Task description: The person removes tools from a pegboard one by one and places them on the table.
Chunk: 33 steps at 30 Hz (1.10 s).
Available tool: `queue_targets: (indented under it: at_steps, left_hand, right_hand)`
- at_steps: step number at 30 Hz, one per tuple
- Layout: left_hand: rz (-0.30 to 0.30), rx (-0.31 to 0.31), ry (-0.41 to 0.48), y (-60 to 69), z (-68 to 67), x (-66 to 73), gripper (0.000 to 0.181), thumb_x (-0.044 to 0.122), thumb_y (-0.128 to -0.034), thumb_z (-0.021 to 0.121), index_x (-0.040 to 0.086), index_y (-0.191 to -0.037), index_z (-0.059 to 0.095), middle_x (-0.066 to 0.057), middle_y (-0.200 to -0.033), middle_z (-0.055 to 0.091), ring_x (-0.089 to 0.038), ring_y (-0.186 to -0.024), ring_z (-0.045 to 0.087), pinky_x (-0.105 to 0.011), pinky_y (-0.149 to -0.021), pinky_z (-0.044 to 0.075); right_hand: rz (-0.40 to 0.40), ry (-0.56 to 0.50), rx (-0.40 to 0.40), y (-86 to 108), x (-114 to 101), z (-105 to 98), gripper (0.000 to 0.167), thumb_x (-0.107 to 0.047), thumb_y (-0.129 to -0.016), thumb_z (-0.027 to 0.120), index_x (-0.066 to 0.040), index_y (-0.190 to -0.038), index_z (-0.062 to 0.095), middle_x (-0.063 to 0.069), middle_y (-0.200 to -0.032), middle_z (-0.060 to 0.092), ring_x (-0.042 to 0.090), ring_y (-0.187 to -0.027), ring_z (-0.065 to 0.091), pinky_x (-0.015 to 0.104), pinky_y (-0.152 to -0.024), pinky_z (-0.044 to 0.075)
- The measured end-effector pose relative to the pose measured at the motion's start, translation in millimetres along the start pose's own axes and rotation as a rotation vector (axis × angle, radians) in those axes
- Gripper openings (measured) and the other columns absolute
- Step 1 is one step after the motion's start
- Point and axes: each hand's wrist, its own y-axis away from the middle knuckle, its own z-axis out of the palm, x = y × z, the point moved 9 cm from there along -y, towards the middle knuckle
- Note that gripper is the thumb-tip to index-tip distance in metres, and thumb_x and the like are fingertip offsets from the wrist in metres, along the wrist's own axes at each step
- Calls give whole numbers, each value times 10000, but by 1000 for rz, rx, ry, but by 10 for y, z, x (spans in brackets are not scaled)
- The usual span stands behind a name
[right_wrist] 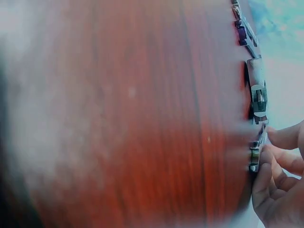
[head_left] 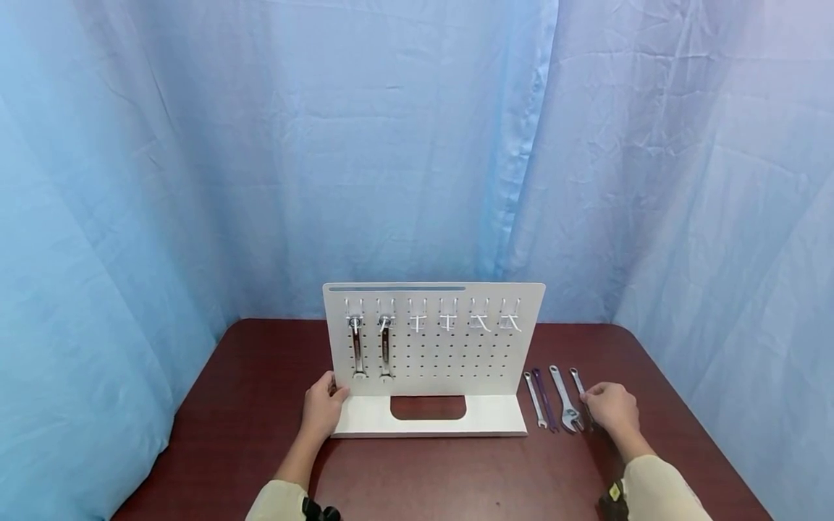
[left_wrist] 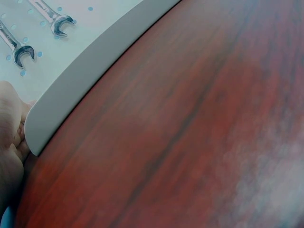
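Pegboard [head_left: 449,354] blocks mid-table; R hand [head_left: 612,407] has room to pass in front, over table [head_left: 417,477]. Adj. wrench [head_left: 570,417] lies just L of that hand. Hooks [head_left: 448,317] jut fwd, gaps btwn.

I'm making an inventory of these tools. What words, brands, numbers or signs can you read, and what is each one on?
No text can be read with certainty.
Leftmost hanging wrench: handle marks too small to read.
Second hanging wrench: same, handle marks too small to read.
Yellow wrist patch: mark too small to make out.
Leftmost lying wrench, purple wrench, adjustable wrench, rightmost wrench pinched by the right hand: nothing legible.
White pegboard: no text seen.
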Motion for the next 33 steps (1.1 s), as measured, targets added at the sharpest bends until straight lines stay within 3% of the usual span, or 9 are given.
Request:
queue_targets:
  at_steps: [3,7,12,15,18,24,29,33]
  left_hand:
    - [-2,-1,-6,-5,-4,2,186,9,-921,698,68,-846,538,-40,-745,516,-189,-688,454,-315,-614,384]
    - [-8,-6,-7,0,11,-14,116,10,-915,705,54,-907,598,-51,-793,597,-182,-719,497,-319,-642,415]
    - [-12,-9,0,-17,6,-15,96,9,-917,704,53,-952,626,-58,-831,640,-184,-731,510,-321,-649,427]
    - [-8,-9,6,-21,2,-4,96,9,-920,701,53,-944,620,-53,-827,635,-181,-728,501,-313,-642,419]
    - [-14,-22,7,-3,14,-1,105,14,-926,697,54,-920,600,-50,-804,608,-185,-709,488,-310,-628,411]
    - [-21,-36,8,10,17,-1,115,15,-931,690,57,-903,586,-52,-811,603,-194,-730,496,-324,-645,419]
    - [-8,-18,-10,0,-13,14,105,12,-925,696,50,-909,599,-56,-824,631,-192,-743,516,-329,-649,432]
    - [-15,-14,1,4,-2,23,90,13,-922,699,55,-939,622,-61,-854,651,-191,-771,543,-330,-670,452]
  right_hand:
    - [22,-23,36,29,-18,-19,295,-230,-974,607,51,-980,696,137,-792,662,291,-698,593,396,-548,455]
    - [4,-70,150,148,-198,-100,303,-209,-975,553,49,-1068,681,202,-935,681,353,-815,616,458,-631,468]
    - [-147,-178,303,350,-776,-174,199,-98,-936,551,-2,-1003,711,175,-952,645,342,-869,598,459,-732,444]
    - [-235,-219,334,489,-1143,-137,147,-54,-907,576,-24,-934,718,125,-900,631,284,-815,595,412,-710,445]
    - [-281,-246,288,614,-1444,-31,124,-38,-894,597,-38,-920,718,93,-878,641,237,-790,595,366,-687,454]
    - [-348,-388,71,807,-2005,270,129,-37,-907,650,-57,-1001,736,57,-948,709,211,-881,636,339,-751,490]
    - [-481,-536,-55,935,-2594,478,146,8,-890,681,-23,-1019,742,59,-965,727,210,-915,648,318,-791,513]
    - [-592,-551,-138,1034,-2993,611,172,-3,-914,670,-18,-1074,733,68,-1004,724,209,-940,657,341,-823,533]
